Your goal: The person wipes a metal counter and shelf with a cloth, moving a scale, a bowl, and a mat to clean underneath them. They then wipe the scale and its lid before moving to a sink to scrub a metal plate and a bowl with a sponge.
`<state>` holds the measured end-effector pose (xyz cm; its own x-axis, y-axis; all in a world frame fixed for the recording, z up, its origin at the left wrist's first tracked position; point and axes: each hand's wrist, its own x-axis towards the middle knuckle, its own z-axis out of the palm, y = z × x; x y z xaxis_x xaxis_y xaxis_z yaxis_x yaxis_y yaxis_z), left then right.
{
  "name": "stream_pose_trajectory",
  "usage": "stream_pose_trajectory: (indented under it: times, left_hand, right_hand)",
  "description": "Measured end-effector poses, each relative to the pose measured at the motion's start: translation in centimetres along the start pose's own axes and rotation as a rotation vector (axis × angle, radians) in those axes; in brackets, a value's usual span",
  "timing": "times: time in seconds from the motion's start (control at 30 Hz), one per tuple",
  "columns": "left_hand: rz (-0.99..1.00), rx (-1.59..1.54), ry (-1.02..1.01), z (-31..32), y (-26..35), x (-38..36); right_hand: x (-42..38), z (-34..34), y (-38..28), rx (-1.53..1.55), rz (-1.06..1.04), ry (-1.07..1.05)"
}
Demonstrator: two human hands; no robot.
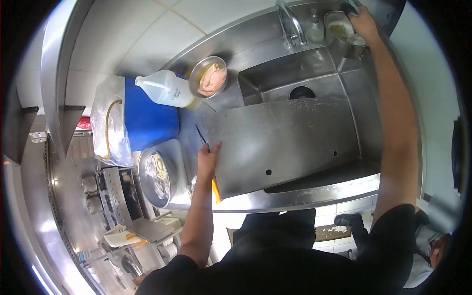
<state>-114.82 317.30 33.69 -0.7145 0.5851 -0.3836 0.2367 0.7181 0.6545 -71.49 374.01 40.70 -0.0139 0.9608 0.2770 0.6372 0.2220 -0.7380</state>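
A flat steel sheet (290, 142) with two small holes lies tilted across the sink (275, 73). My left hand (209, 160) is closed at its left edge, thumb over the top. Beside those fingers is a thin dark strip (200, 133), and an orange piece (215, 191) shows below my wrist. At the back right corner, my right hand (364, 25) is closed by the rim of a metal pot (348, 49). The pot holds something yellow-green and white. A greyish item (350, 7) shows at my right fingertips; I cannot tell what it is.
A faucet (290, 24) and pump bottle (315, 28) stand behind the sink. Left are a metal bowl with pink contents (212, 79), a liquid soap jug (164, 88), a blue box (150, 115) and another bowl (167, 189). A person (432, 250) is at the lower right.
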Motion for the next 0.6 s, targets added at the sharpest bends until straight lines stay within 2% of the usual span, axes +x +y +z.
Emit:
stream_pose_trajectory:
  times: [0.03, 0.1, 0.2, 0.27, 0.33, 0.37, 0.4, 0.43, 0.47, 0.53, 0.6]
  left_hand:
    - [-0.024, -0.163, -0.042, 0.0, -1.1, 0.4]
    - [-0.040, -0.254, -0.084, -0.2, -1.1, 0.2]
    - [-0.067, -0.265, -0.078, 0.2, 1.3, -1.5]
    - [-0.079, -0.261, -0.073, 0.4, 2.9, -2.6]
    - [-0.091, -0.290, -0.089, 0.2, 3.2, -2.7]
    - [0.003, -0.294, -0.094, 0.3, 1.8, -1.7]
    - [0.093, -0.296, -0.098, 0.5, -0.7, -0.4]
    - [0.188, -0.301, -0.101, 0.7, -2.0, 0.5]
    - [0.273, -0.136, 0.050, 0.6, -0.5, -0.2]
    - [0.421, 0.210, 0.363, -0.5, 4.7, -4.1]
    - [0.554, 0.148, 0.163, 0.1, 6.6, -5.6]
  right_hand:
    - [-0.2, 0.1, 0.1, -0.045, -0.012, 0.082]
    - [-2.1, -0.3, -0.7, -0.138, -0.032, 0.237]
    - [-10.3, -1.7, -3.1, 0.272, 0.016, 0.040]
    - [-16.8, -1.2, -4.4, 0.463, 0.199, 0.005]
    - [-24.3, 0.6, -4.4, 0.468, 0.319, -0.121]
    - [-28.0, 3.2, -4.4, 0.514, 0.520, -0.070]
    - [-31.4, 2.0, -8.5, 0.694, 0.725, -0.213]
    - [-34.1, 3.9, -7.4, 0.727, 0.913, -0.224]
    - [-36.3, 6.2, -6.3, 0.764, 1.093, -0.233]
    - [-39.9, 6.8, -8.3, 1.272, 1.057, -0.342]
    - [-41.9, 7.9, -9.2, 1.315, 1.143, -0.395]
